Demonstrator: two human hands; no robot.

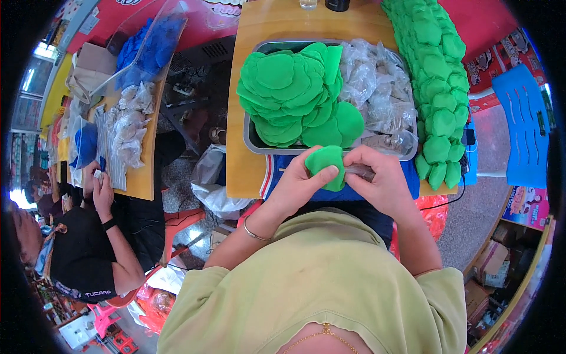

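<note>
Your left hand [298, 183] and right hand [383, 180]: fingers closed around one green felt piece [326, 165] and a small clear packet [361, 171], at the desk [259, 35] edge. Done: long row of filled green pieces [436, 88]. Left: tray [250, 138] holding flat green discs [292, 88] and packets [380, 94].
</note>
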